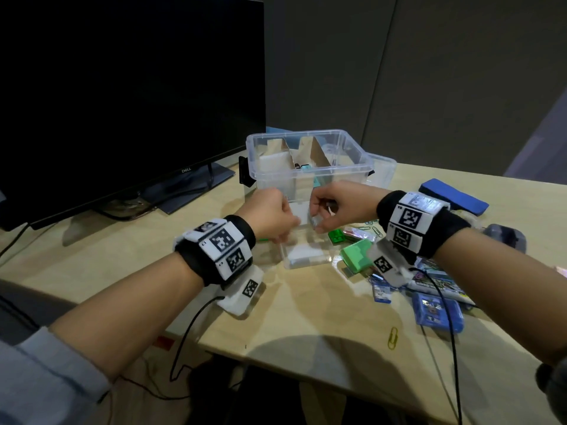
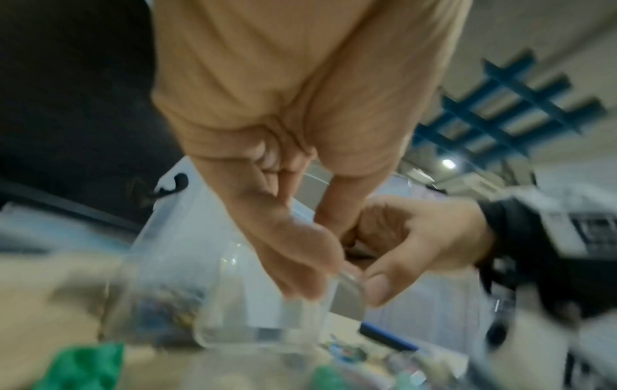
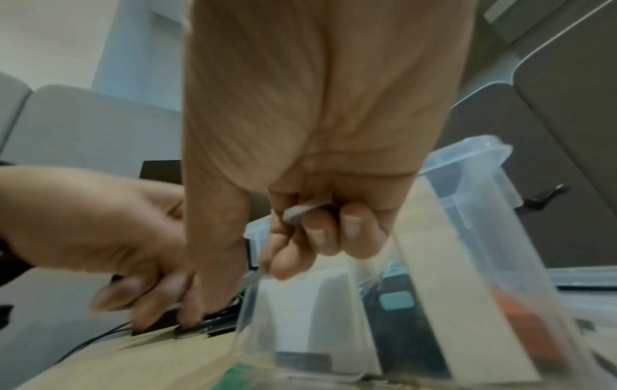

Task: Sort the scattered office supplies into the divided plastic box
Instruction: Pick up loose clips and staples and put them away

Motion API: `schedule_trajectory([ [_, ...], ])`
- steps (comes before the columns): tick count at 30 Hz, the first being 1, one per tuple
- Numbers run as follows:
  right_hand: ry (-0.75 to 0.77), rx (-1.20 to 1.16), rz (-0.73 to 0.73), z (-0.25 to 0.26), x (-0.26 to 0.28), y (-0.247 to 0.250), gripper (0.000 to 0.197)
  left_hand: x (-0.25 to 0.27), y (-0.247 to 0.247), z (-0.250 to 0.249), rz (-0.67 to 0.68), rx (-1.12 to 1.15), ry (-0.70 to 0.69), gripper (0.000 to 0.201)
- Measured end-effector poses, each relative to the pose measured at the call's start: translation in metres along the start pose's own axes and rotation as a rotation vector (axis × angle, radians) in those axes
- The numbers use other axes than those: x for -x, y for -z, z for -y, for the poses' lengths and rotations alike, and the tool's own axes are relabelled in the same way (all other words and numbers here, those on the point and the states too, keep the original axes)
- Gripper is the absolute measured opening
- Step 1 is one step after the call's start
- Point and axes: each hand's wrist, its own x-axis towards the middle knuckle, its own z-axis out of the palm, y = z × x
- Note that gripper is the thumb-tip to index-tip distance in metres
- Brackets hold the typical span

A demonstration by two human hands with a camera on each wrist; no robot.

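Office supplies lay scattered right of a small clear case (image 1: 302, 240) that both hands (image 1: 270, 216) (image 1: 337, 207) pinched by its lid; a slip could spill it.

A dark Dell monitor (image 1: 129, 96) stands on a pale wooden desk (image 1: 322, 320) before grey partition panels (image 1: 429, 72).

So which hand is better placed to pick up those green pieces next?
Likely the right hand: the green pieces lie on its side of the small clear case, close by its wrist. The left hand sits across the case. Both pinch it now.
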Motion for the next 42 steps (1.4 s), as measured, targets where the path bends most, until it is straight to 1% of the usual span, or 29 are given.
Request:
schedule_trajectory([
  [1, 0.015, -0.01, -0.013, 0.002, 0.0, -0.002, 0.029, -0.001, 0.001, -0.002, 0.021, 0.16, 0.025, 0.017],
  [3, 0.041, -0.031, -0.045, 0.008, 0.0, -0.004, 0.029, -0.001, 0.005, -0.006, 0.112, 0.497, 0.086, 0.02],
  [4, 0.052, -0.044, -0.064, 0.011, 0.0, -0.005, 0.029, 0.0, 0.007, -0.007, 0.152, 0.604, 0.101, 0.02],
  [6, 0.065, -0.069, -0.097, 0.015, -0.001, -0.005, 0.029, 0.0, 0.008, -0.008, 0.197, 0.689, 0.091, 0.015],
  [8, 0.067, -0.08, -0.1, 0.017, -0.001, -0.005, 0.029, 0.001, 0.007, -0.008, 0.205, 0.705, 0.087, 0.016],
  [10, 0.049, -0.142, -0.081, 0.014, 0.0, -0.006, 0.03, 0.0, 0.007, -0.005, 0.191, 0.695, 0.094, 0.014],
  [11, 0.028, -0.226, -0.056, 0.012, 0.0, -0.007, 0.029, -0.001, 0.007, -0.004, 0.176, 0.69, 0.094, 0.014],
  [14, -0.04, -0.627, 0.027, 0.007, 0.004, -0.009, 0.028, -0.004, 0.007, 0.001, 0.125, 0.687, 0.088, 0.017],
  [15, -0.061, -0.72, 0.04, 0.006, 0.005, -0.009, 0.032, -0.004, 0.007, 0.002, 0.118, 0.681, 0.088, 0.017],
  [17, -0.083, -0.801, 0.058, 0.004, 0.007, -0.008, 0.039, -0.002, 0.008, 0.004, 0.117, 0.67, 0.091, 0.014],
  [19, -0.083, -0.799, 0.072, 0.002, 0.008, -0.007, 0.039, 0.001, 0.008, 0.005, 0.118, 0.675, 0.086, 0.009],
  [21, -0.094, -0.788, 0.054, 0.002, 0.008, -0.009, 0.038, 0.002, 0.007, 0.007, 0.107, 0.708, 0.086, 0.009],
  [24, -0.135, -0.796, -0.048, 0.001, 0.006, -0.014, 0.04, 0.002, 0.005, 0.01, 0.082, 0.762, 0.08, 0.015],
  [26, -0.135, -0.75, -0.117, 0.001, 0.005, -0.016, 0.039, 0.001, 0.004, 0.009, 0.065, 0.793, 0.074, 0.011],
  [29, -0.114, -0.668, -0.17, 0.006, 0.006, -0.018, 0.032, 0.001, 0.002, 0.008, 0.04, 0.818, 0.075, 0.008],
  [32, -0.08, -0.658, -0.177, 0.012, 0.006, -0.018, 0.027, 0.002, 0.0, 0.006, 0.043, 0.827, 0.072, 0.005],
  [35, -0.054, -0.623, -0.181, 0.014, 0.006, -0.017, 0.026, 0.001, -0.001, 0.006, 0.031, 0.816, 0.079, 0.009],
  [40, -0.035, -0.723, -0.207, 0.013, 0.006, -0.015, 0.017, 0.0, -0.002, 0.008, 0.023, 0.832, 0.086, 0.02],
  [42, -0.02, -0.737, -0.219, 0.011, 0.007, -0.015, 0.015, 0.001, -0.003, 0.007, 0.031, 0.846, 0.079, 0.017],
])
